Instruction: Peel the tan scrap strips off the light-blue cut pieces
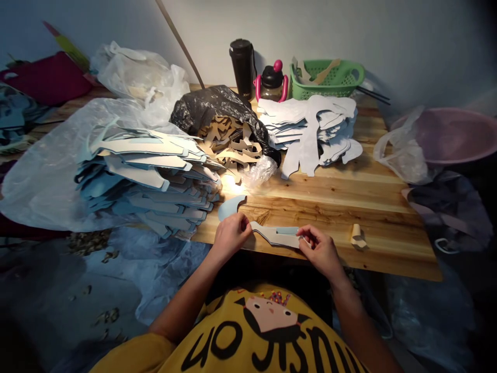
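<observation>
At the table's front edge lies a thin, pale blue-and-white cut-out piece with a curved outline. Fingers of my left hand are pinched at its left part, where a wider blue end shows beyond the knuckles. My right hand pinches the opposite end between thumb and fingers. A narrow blue strip lies along the upper side of the piece. Left of my hands rises a tall stack of similar blue and cream pieces. Whether the piece has more than one layer is hard to make out.
A black plastic bag holds small tan pieces. Behind it stand a black tumbler, a pink-handled bottle and a green basket. White pieces are piled at back right. A curled tan scrap lies right.
</observation>
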A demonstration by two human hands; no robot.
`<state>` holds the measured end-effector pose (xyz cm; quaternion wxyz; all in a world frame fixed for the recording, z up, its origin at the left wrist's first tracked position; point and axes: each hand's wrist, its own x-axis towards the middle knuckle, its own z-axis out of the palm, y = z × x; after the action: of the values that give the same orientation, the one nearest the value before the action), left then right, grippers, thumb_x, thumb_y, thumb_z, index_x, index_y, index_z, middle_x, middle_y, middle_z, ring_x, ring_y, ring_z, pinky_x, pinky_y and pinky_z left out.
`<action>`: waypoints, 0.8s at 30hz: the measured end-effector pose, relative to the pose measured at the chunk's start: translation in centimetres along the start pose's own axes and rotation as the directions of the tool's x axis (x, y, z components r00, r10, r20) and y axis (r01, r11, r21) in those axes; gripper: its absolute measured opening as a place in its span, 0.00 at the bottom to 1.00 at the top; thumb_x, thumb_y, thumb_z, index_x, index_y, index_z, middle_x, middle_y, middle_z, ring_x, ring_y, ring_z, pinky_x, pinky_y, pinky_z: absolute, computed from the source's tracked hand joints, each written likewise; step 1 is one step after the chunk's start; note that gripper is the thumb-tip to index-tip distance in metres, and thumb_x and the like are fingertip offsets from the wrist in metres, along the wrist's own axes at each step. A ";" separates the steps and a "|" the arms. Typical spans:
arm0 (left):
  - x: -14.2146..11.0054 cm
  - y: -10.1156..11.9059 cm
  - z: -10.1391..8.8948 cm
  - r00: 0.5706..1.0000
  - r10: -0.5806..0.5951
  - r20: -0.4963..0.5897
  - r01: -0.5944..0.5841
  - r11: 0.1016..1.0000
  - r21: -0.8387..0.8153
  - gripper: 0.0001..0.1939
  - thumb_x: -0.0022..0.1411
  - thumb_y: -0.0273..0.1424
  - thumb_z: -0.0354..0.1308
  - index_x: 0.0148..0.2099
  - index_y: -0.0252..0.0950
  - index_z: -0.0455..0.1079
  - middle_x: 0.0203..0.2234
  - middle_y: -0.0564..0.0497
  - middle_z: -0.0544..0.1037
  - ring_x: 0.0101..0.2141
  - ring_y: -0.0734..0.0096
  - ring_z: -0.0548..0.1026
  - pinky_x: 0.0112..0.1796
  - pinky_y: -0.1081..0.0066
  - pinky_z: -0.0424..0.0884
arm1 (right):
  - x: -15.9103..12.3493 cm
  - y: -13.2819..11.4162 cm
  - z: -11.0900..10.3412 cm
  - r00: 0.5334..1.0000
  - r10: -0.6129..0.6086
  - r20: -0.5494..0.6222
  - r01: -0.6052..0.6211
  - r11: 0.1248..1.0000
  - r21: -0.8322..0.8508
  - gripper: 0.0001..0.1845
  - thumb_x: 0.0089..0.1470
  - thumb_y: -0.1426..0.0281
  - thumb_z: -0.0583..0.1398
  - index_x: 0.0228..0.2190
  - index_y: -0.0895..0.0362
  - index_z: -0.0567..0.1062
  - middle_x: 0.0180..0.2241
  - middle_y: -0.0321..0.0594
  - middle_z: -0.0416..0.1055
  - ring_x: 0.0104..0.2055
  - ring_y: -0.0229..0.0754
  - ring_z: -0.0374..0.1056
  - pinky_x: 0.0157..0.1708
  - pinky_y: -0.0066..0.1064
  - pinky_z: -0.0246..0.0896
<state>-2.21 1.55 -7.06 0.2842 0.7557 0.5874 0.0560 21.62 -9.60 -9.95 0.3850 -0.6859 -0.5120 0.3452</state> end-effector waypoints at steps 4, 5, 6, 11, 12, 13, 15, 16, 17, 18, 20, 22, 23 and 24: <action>-0.2 -0.4 0.3 0.998 0.048 -0.033 -0.046 0.998 0.041 0.04 0.62 0.30 0.56 0.34 0.37 0.71 0.30 0.51 0.76 0.30 0.69 0.72 0.32 0.71 0.63 | 0.0 0.1 0.1 1.000 -0.002 -0.004 0.002 1.000 -0.018 0.07 0.48 0.71 0.57 0.32 0.56 0.73 0.21 0.29 0.58 0.22 0.33 0.53 0.23 0.26 0.48; -0.4 -0.4 0.6 0.994 0.081 -0.078 -0.076 0.995 0.060 0.04 0.62 0.29 0.56 0.37 0.36 0.71 0.32 0.50 0.76 0.31 0.68 0.73 0.33 0.70 0.66 | 0.0 0.0 0.1 1.000 -0.004 -0.005 0.004 1.000 -0.023 0.07 0.48 0.71 0.57 0.32 0.56 0.73 0.21 0.29 0.58 0.22 0.33 0.53 0.23 0.26 0.48; -0.7 -0.4 1.0 0.981 0.137 -0.138 -0.128 0.989 0.074 0.05 0.63 0.28 0.55 0.40 0.36 0.71 0.34 0.48 0.76 0.33 0.67 0.74 0.35 0.69 0.68 | 0.0 -0.1 0.1 1.000 -0.008 -0.007 0.008 0.999 -0.031 0.07 0.49 0.71 0.57 0.32 0.56 0.73 0.21 0.29 0.58 0.22 0.34 0.53 0.23 0.26 0.48; -1.9 0.1 3.9 0.741 0.613 -0.273 -0.622 0.780 0.062 0.12 0.68 0.25 0.51 0.50 0.37 0.71 0.47 0.43 0.76 0.46 0.63 0.75 0.47 0.63 0.73 | -0.1 -1.4 -0.1 0.996 -0.083 -0.023 0.078 0.984 -0.162 0.06 0.50 0.71 0.57 0.32 0.55 0.74 0.21 0.30 0.61 0.22 0.34 0.57 0.24 0.26 0.52; -2.1 0.3 4.4 0.698 0.670 -0.251 -0.681 0.730 0.056 0.12 0.68 0.25 0.51 0.51 0.37 0.71 0.48 0.43 0.77 0.47 0.63 0.75 0.47 0.63 0.73 | -0.2 -1.6 -0.2 0.994 -0.104 -0.026 0.097 0.975 -0.199 0.07 0.51 0.72 0.57 0.33 0.55 0.74 0.22 0.31 0.62 0.22 0.35 0.58 0.25 0.26 0.53; -2.2 0.4 4.9 0.672 0.704 -0.230 -0.714 0.698 0.050 0.12 0.69 0.26 0.51 0.51 0.37 0.72 0.49 0.43 0.77 0.47 0.63 0.76 0.48 0.63 0.74 | -0.2 -1.7 -0.3 0.992 -0.120 -0.026 0.111 0.966 -0.233 0.07 0.51 0.72 0.56 0.33 0.55 0.74 0.22 0.32 0.63 0.23 0.35 0.59 0.25 0.26 0.54; -2.2 0.6 5.4 0.660 0.719 -0.218 -0.730 0.682 0.039 0.10 0.69 0.28 0.53 0.50 0.36 0.73 0.47 0.44 0.79 0.46 0.64 0.76 0.48 0.63 0.74 | -0.4 -1.8 -0.6 0.991 -0.133 -0.033 0.119 0.952 -0.282 0.07 0.52 0.72 0.56 0.34 0.55 0.73 0.24 0.33 0.65 0.24 0.36 0.61 0.27 0.27 0.56; -2.1 0.7 5.5 0.664 0.714 -0.222 -0.727 0.686 0.031 0.10 0.69 0.28 0.54 0.49 0.36 0.73 0.46 0.44 0.79 0.46 0.64 0.77 0.48 0.63 0.74 | -0.5 -1.6 -0.7 0.991 -0.130 -0.041 0.112 0.948 -0.298 0.07 0.52 0.72 0.56 0.35 0.55 0.73 0.24 0.33 0.66 0.24 0.36 0.62 0.28 0.27 0.57; -2.1 0.8 5.5 0.667 0.708 -0.231 -0.723 0.690 0.025 0.09 0.69 0.29 0.54 0.48 0.36 0.74 0.45 0.45 0.80 0.46 0.64 0.77 0.48 0.63 0.74 | -0.6 -1.4 -0.8 0.991 -0.120 -0.053 0.098 0.945 -0.311 0.07 0.52 0.72 0.56 0.35 0.55 0.73 0.25 0.34 0.67 0.25 0.37 0.62 0.29 0.27 0.58; -2.0 0.8 5.5 0.671 0.703 -0.236 -0.720 0.694 0.022 0.09 0.69 0.29 0.54 0.47 0.35 0.74 0.45 0.45 0.80 0.45 0.64 0.77 0.47 0.63 0.74 | -0.7 -1.1 -0.8 0.992 -0.107 -0.069 0.080 0.944 -0.319 0.07 0.52 0.71 0.57 0.36 0.55 0.72 0.25 0.34 0.68 0.25 0.37 0.63 0.29 0.27 0.58; -1.9 0.9 5.4 0.671 0.703 -0.234 -0.719 0.695 0.026 0.09 0.69 0.29 0.54 0.47 0.36 0.75 0.45 0.45 0.80 0.44 0.64 0.77 0.46 0.63 0.74 | -0.8 -0.6 -0.9 0.992 -0.073 -0.099 0.038 0.947 -0.318 0.07 0.53 0.70 0.57 0.36 0.54 0.72 0.26 0.34 0.69 0.25 0.37 0.64 0.30 0.27 0.59; -1.9 0.9 5.3 0.668 0.709 -0.226 -0.723 0.690 0.030 0.09 0.70 0.29 0.54 0.46 0.36 0.75 0.45 0.46 0.80 0.44 0.64 0.77 0.46 0.63 0.74 | -0.9 -0.2 -0.9 0.991 -0.041 -0.125 0.001 0.953 -0.304 0.07 0.53 0.70 0.58 0.36 0.54 0.71 0.25 0.34 0.69 0.25 0.37 0.65 0.29 0.27 0.60; -1.9 1.0 5.3 0.667 0.710 -0.225 -0.724 0.689 0.029 0.09 0.70 0.29 0.53 0.46 0.36 0.75 0.45 0.46 0.80 0.44 0.64 0.77 0.46 0.63 0.74 | -0.9 -0.1 -0.9 0.990 -0.031 -0.138 -0.012 0.954 -0.301 0.06 0.53 0.70 0.58 0.36 0.54 0.71 0.25 0.34 0.70 0.25 0.37 0.65 0.28 0.27 0.60; -2.0 1.0 5.3 0.668 0.710 -0.223 -0.723 0.690 0.027 0.09 0.70 0.29 0.53 0.46 0.36 0.75 0.44 0.46 0.80 0.44 0.64 0.77 0.46 0.63 0.74 | -0.9 0.0 -0.8 0.988 -0.028 -0.149 -0.019 0.953 -0.302 0.05 0.53 0.70 0.58 0.35 0.54 0.71 0.25 0.34 0.70 0.24 0.37 0.65 0.28 0.27 0.60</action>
<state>0.24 -2.32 -10.48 0.1978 0.9052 0.2686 0.2633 22.10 -10.65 -9.48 0.3142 -0.7598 -0.5295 0.2088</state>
